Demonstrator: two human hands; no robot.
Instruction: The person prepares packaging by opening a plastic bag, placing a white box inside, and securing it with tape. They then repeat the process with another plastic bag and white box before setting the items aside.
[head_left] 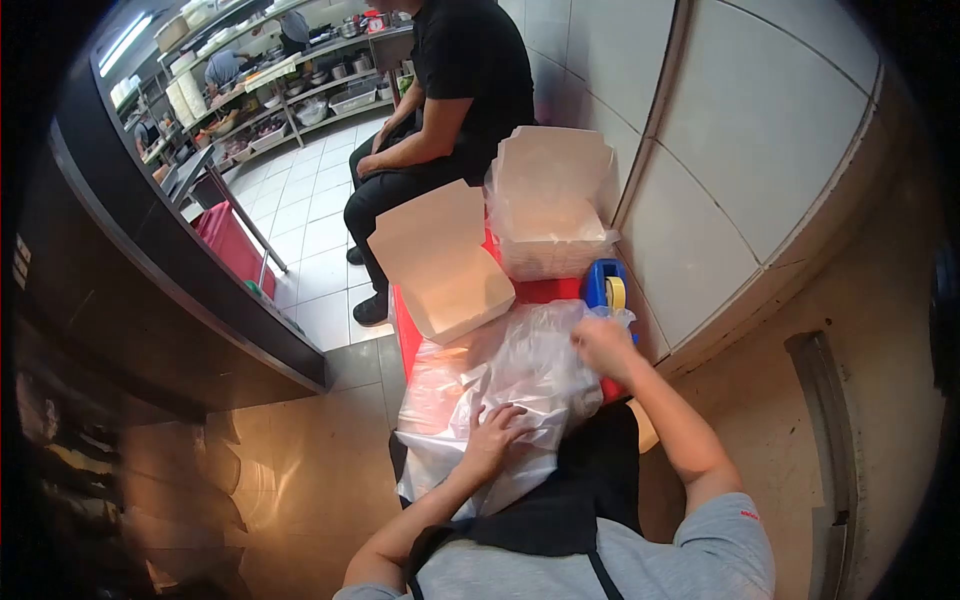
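A clear plastic bag (535,365) lies across the near end of a red surface (555,291) and hangs toward my lap. My left hand (493,440) rests on the bag with its fingers spread. Close to the tape dispenser, my right hand (603,346) is closed at the bag's far right edge, gripping the plastic. One open cardboard box (450,270) stands beyond the bag on the left, its lid raised. A stack of similar open boxes (555,215) in plastic wrap sits behind it on the right. The blue tape dispenser (605,285) holds a yellowish roll.
A person in black (470,90) sits just beyond the boxes. White wall tiles (720,200) rise on the right. At the left are a dark partition (190,290) and a pink bin (232,240). Kitchen shelves (290,95) and other people stand farther back.
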